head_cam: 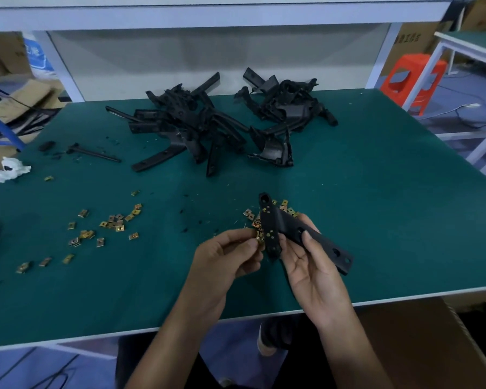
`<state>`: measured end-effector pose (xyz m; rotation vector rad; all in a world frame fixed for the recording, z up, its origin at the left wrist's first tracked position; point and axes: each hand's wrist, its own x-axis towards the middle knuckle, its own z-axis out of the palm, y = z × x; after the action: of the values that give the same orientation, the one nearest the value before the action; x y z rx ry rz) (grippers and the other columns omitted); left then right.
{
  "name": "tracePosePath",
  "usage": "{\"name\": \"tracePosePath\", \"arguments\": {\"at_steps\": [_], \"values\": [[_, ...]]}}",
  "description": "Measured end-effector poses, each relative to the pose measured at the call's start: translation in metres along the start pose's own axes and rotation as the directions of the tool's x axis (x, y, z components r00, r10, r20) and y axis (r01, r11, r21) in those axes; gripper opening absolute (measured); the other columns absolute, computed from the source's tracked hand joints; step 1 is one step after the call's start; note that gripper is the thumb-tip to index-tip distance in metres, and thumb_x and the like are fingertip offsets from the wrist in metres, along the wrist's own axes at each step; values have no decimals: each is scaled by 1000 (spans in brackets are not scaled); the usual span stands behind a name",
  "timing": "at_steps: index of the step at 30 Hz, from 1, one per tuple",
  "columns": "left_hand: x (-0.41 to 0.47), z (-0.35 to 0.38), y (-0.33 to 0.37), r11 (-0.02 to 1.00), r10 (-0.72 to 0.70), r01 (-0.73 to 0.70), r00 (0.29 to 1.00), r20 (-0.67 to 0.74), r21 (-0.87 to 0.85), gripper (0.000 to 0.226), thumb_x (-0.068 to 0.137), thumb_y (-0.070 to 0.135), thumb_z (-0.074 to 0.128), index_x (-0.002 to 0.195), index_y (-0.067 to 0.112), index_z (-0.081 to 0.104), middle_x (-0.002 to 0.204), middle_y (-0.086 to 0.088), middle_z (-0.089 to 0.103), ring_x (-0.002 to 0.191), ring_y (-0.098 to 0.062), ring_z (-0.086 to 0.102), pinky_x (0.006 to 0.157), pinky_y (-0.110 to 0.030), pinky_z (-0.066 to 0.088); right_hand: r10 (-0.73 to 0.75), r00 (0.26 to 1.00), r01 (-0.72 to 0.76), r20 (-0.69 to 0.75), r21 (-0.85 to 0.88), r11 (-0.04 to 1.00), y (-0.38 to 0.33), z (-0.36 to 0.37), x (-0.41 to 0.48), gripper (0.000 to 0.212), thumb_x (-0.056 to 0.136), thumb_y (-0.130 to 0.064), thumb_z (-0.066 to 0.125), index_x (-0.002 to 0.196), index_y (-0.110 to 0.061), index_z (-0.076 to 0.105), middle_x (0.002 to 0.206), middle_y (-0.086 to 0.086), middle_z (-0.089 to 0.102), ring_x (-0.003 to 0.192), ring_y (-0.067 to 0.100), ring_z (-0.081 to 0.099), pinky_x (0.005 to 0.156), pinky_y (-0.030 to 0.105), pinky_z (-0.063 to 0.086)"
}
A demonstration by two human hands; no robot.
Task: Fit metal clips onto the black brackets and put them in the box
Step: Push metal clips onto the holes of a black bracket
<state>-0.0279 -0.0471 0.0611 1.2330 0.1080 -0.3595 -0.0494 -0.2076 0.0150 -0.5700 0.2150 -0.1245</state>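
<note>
The right hand (317, 272) is gripping the black bracket (270, 223) above the tabletop (376, 206), thumb over one arm. The fingers (249, 245) of the left hand (225, 261) are pinching a metal clip (260, 238) right against the bracket's lower edge.

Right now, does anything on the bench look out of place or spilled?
Yes. Metal clips lie strewn loose across the left of the green mat, some far from the rest, not in any tray. Black flecks litter the mat's middle, and a crumpled white tissue sits at the left edge.
</note>
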Motion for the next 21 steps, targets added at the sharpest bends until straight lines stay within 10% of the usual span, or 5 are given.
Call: {"name": "tracePosePath", "arguments": {"at_steps": [21], "values": [[4,-5,0,1000,4,-4,1000,4,3,16,89,-2,67,102,6,69,80,-10,73,67,-15,68,62,-23,56,-10,999,13,41,-64,998,3,-4,1,33,93,-12,64,125,-18,73,117,23,72,101,26,73,89,29,58]]}}
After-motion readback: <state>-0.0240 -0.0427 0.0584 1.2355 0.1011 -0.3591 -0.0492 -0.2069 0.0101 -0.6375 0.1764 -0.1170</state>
